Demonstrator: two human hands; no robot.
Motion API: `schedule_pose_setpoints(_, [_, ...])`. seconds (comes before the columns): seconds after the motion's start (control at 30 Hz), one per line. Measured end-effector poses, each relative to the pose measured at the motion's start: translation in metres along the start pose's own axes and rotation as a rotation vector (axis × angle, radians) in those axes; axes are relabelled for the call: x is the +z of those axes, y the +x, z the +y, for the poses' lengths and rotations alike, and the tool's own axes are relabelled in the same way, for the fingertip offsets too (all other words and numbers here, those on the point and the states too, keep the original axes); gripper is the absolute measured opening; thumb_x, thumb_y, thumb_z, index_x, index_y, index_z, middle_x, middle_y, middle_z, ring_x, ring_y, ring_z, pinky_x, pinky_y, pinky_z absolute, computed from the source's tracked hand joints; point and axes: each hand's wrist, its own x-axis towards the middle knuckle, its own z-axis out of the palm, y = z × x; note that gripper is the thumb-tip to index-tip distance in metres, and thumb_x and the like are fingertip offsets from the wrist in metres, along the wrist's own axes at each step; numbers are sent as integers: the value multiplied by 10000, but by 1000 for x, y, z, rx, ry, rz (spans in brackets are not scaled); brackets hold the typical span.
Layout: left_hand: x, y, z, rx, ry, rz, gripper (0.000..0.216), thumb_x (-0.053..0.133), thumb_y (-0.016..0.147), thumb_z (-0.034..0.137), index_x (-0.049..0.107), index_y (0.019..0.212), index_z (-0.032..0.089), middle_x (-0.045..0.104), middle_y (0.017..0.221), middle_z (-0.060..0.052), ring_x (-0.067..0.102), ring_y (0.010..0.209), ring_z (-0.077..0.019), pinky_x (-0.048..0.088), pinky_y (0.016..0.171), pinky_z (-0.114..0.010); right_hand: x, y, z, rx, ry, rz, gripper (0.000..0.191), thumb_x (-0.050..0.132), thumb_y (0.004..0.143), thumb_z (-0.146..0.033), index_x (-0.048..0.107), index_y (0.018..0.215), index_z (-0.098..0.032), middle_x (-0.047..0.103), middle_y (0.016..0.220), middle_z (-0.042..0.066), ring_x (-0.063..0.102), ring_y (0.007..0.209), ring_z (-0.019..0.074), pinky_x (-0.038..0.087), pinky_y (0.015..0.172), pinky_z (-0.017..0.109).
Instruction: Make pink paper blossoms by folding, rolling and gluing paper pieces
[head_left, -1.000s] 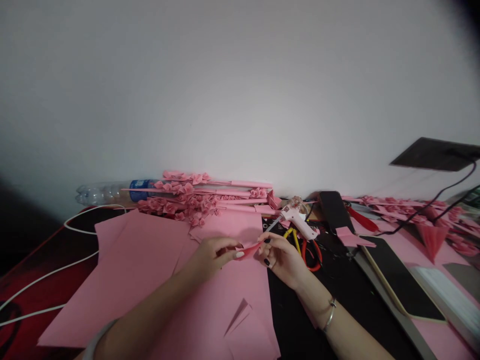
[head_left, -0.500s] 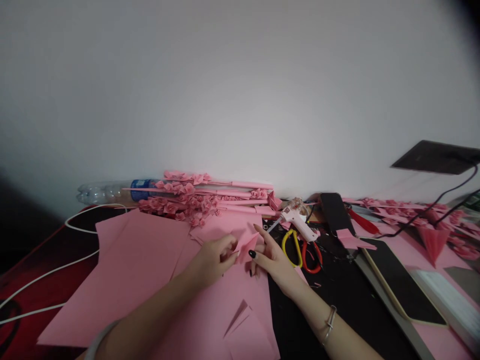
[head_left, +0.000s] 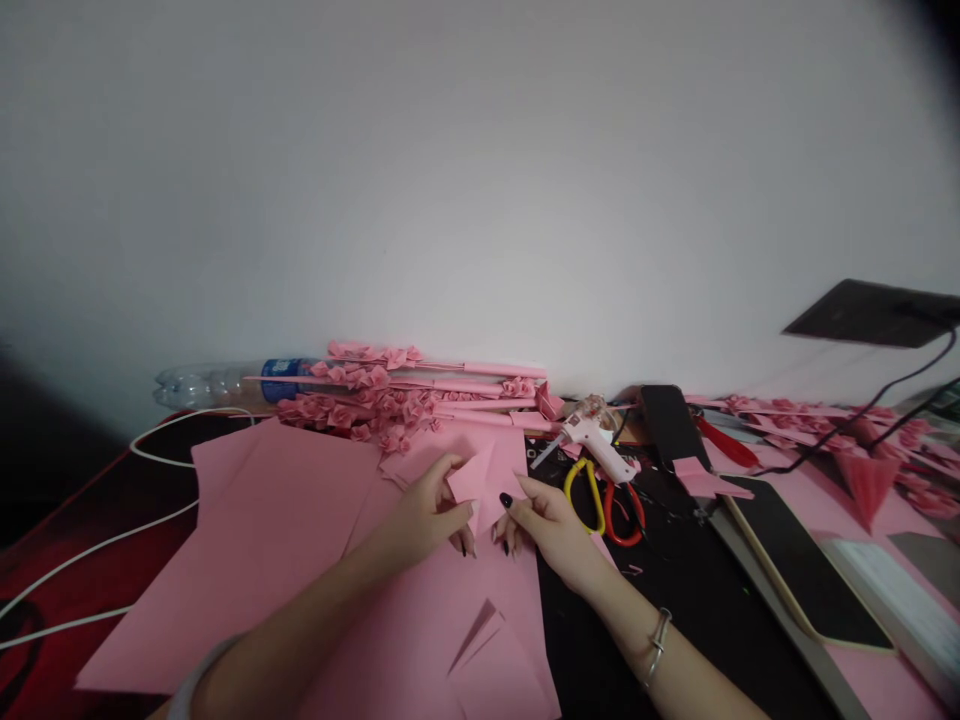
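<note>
In the head view, I see the left grip (head_left: 426, 512) pinching creased pink paper (head_left: 469, 480) above pink sheets (head_left: 427, 625) on the surface (head_left: 579, 660), presumably steadying its folds, while the right grip (head_left: 551, 530) adjoins its right edge, closure impossible to tell.

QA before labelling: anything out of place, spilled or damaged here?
One mild oddity: the clear plastic bottle lies on its side by the wall, partly behind the pink paper flowers, rather than standing. No spill shows around it. Nothing looks visibly damaged.
</note>
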Motion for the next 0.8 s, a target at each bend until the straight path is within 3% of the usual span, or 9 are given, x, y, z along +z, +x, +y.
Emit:
schedule_pose_setpoints(0.13, [-2,1,4,-14,-34,17,662,671,763,356,427,1321,96,668,543,6,648,482,-178,510,506,-270,-2,-1,-2,16,57,-7,261,667,814,-396,657,859,-140,681,578,10,527,414,87,408,432,197])
schedule_pose_setpoints(0.23, [-5,2,6,1,-51,34,564,698,742,342,544,1230,105,680,586,-6,650,509,-165,511,521,-258,-3,-1,-2,28,127,-22,218,678,811,-357,660,810,-140,694,591,17,531,413,77,417,437,186])
schedule_pose_setpoints(0.33, [-10,3,5,-6,-136,-7,444,723,728,340,644,1112,131,699,633,-23,658,525,-159,506,525,-249,-6,-1,-2,48,232,-22,195,693,801,-324,679,854,-136,701,586,23,549,409,84,432,426,181])
schedule_pose_setpoints(0.5, [-14,1,7,-68,-323,-77,408,746,718,300,679,1087,139,725,674,-53,693,605,-178,520,598,-263,-9,-3,-3,127,404,-16,279,729,739,-244,687,992,-134,733,624,58,663,493,159,511,464,224])
schedule_pose_setpoints(0.8, [-12,-3,12,-112,-503,-215,211,733,699,191,721,908,166,728,807,-45,685,717,-185,527,687,-287,-12,-3,-6,143,550,-113,236,673,712,-128,736,939,-134,731,714,38,690,545,156,574,544,264])
